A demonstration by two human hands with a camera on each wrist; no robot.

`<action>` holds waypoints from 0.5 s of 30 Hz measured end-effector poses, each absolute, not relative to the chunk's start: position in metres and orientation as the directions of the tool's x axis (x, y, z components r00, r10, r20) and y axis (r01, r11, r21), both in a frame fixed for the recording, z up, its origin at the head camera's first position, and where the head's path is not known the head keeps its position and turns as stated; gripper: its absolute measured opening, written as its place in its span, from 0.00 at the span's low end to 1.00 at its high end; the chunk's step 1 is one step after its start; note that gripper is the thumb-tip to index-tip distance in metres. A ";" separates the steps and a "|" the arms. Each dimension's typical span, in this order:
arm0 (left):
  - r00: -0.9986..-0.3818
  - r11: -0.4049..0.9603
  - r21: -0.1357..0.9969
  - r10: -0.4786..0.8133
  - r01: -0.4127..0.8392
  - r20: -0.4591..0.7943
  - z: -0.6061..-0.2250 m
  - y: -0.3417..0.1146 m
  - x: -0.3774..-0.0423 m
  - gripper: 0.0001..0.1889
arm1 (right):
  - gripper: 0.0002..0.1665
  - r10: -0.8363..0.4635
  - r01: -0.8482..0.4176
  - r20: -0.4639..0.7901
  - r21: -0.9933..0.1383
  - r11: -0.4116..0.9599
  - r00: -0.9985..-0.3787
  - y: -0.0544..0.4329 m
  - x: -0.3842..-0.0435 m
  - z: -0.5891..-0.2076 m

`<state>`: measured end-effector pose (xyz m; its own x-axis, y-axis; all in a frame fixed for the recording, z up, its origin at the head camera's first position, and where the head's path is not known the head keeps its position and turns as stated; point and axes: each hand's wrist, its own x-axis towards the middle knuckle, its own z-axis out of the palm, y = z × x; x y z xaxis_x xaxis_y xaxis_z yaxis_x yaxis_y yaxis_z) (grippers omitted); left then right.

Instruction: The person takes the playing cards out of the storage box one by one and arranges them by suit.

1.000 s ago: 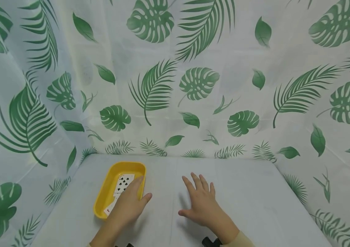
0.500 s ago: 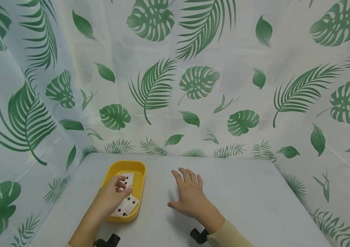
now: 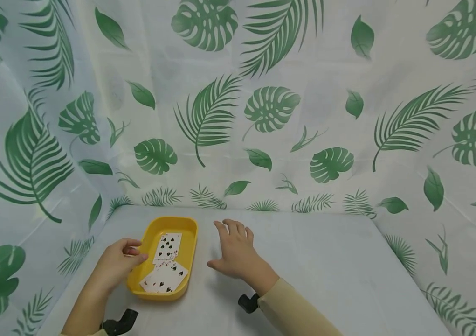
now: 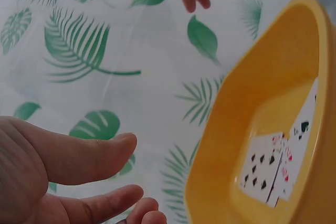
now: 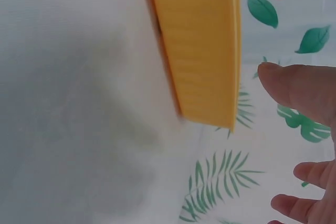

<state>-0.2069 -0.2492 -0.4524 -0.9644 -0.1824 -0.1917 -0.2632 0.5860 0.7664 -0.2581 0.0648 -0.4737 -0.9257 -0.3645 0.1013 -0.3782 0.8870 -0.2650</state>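
A yellow plastic tray (image 3: 192,261) sits at the left of the white table, with several playing cards (image 3: 168,246) lying face up in it. The upper card shows black spades; the lower cards overlap in a loose fan. At the tray's left rim is my left hand (image 3: 116,261), its fingers loosely bent and holding nothing. My right hand (image 3: 235,252) hovers over the table just right of the tray, fingers spread. In the left wrist view the cards (image 4: 262,169) lie on the tray floor beyond my thumb. The right wrist view shows the tray's outer side (image 5: 202,51).
White cloth with green leaf prints (image 3: 271,109) hangs behind and at both sides of the white table (image 3: 326,275). Black camera mounts (image 3: 121,323) show at both wrists.
My left hand has drawn back leftward from over the cards to the tray's left rim, uncovering them. My right hand has moved left, closer to the tray.
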 end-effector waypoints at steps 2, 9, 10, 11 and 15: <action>-0.956 0.568 0.771 -0.206 -0.290 -0.209 -0.456 -0.259 -0.209 0.32 | 0.66 -0.361 -0.372 0.090 -0.267 0.889 -0.928 0.057 -0.263 -0.476; -0.928 0.496 0.786 -0.235 -0.369 -0.287 -0.466 -0.283 -0.212 0.33 | 0.64 -0.379 -0.384 0.073 -0.271 0.883 -0.922 0.034 -0.271 -0.476; -0.925 0.484 0.789 -0.229 -0.379 -0.304 -0.467 -0.284 -0.212 0.33 | 0.63 -0.384 -0.390 0.076 -0.269 0.881 -0.920 0.031 -0.271 -0.475; -0.920 0.475 0.789 -0.223 -0.390 -0.321 -0.469 -0.286 -0.212 0.32 | 0.63 -0.388 -0.394 0.078 -0.264 0.880 -0.918 0.028 -0.272 -0.475; -0.899 0.444 0.782 -0.202 -0.438 -0.389 -0.474 -0.287 -0.211 0.30 | 0.62 -0.400 -0.408 0.085 -0.262 0.874 -0.912 0.015 -0.275 -0.477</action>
<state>-0.2114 -0.2874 -0.4740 -0.8988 -0.2021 -0.3889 -0.4381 0.4442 0.7815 -0.2745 0.0147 -0.4768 -0.9123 -0.4005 0.0852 -0.4083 0.8744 -0.2622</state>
